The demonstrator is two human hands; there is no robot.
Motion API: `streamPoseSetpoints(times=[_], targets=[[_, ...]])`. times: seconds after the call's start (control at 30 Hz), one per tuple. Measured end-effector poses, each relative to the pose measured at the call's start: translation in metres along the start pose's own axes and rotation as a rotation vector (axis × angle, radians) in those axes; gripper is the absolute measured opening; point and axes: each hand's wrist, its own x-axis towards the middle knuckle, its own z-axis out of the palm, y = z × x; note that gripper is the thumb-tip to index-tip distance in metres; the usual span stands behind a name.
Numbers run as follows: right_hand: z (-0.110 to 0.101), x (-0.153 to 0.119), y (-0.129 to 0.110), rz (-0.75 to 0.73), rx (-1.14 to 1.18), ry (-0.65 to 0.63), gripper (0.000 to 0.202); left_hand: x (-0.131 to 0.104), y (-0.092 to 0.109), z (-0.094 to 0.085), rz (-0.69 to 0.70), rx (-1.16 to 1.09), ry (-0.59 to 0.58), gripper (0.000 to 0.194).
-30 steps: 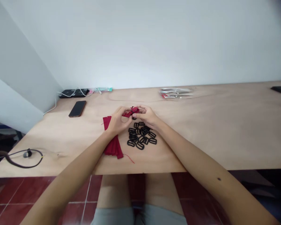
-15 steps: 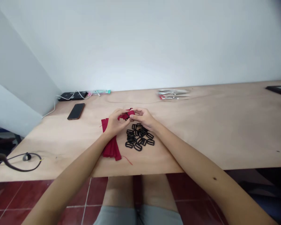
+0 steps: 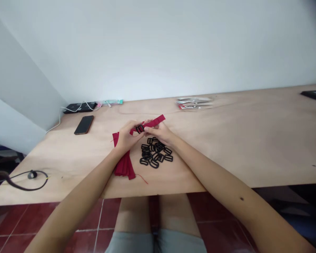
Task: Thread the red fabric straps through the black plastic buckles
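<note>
Between my two hands is a red fabric strap (image 3: 157,121) with a black slide buckle (image 3: 140,129) on it. My left hand (image 3: 127,135) is closed on the buckle and the strap's left part. The thumb and fingers of my right hand (image 3: 162,133) pinch the strap just right of the buckle, and its free end sticks out up and to the right. Below my hands lies a loose pile of black buckles (image 3: 154,153). Partly hidden under my left forearm, a stack of red straps (image 3: 125,167) rests on the table, with a loose thread at its lower end.
A phone (image 3: 84,125) lies at the left, before black boxes (image 3: 79,107) with a white cable. Flat packets (image 3: 195,103) sit by the wall. A dark device (image 3: 314,95) is at the far right. A looped black cable (image 3: 28,181) crosses the near left corner.
The strap's end, folded at the buckle before, now stretches out to the upper right. My right fingers have shifted along it. The buckle now faces me more.
</note>
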Motion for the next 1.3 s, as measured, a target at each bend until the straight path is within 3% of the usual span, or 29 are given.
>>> streamPoseSetpoints(times=[0.1,0.4,0.57,0.67,0.8,0.9,1.0,1.13,1.3], targets=[[0.002,0.001,0.004,-0.034,-0.102,-0.007,0.047,0.000,0.001,-0.001,0.022,0.012,-0.001,0.029],[-0.015,0.012,0.005,-0.100,-0.082,0.189,0.053,0.002,-0.002,-0.002,0.023,0.060,0.060,0.018],[-0.025,0.017,0.000,-0.119,-0.054,0.227,0.055,0.003,-0.004,-0.004,-0.109,-0.009,0.115,0.018],[-0.035,0.019,-0.008,-0.153,0.019,0.314,0.055,0.004,-0.004,-0.006,-0.179,-0.065,0.172,0.018],[-0.054,0.016,-0.021,-0.178,-0.005,0.354,0.053,0.008,0.000,-0.009,-0.405,-0.349,0.292,0.028],[-0.060,0.010,-0.025,-0.080,-0.180,0.206,0.047,0.013,0.001,-0.008,-0.581,-0.671,0.375,0.036],[-0.057,0.004,-0.024,0.002,-0.283,-0.004,0.044,0.017,-0.001,-0.005,-0.646,-0.878,0.382,0.033],[-0.048,-0.002,-0.026,0.127,-0.330,-0.255,0.042,0.019,-0.005,-0.004,-0.736,-1.041,0.348,0.018],[-0.042,-0.004,-0.030,0.163,-0.381,-0.396,0.039,0.019,-0.005,-0.004,-0.805,-1.054,0.283,0.011]])
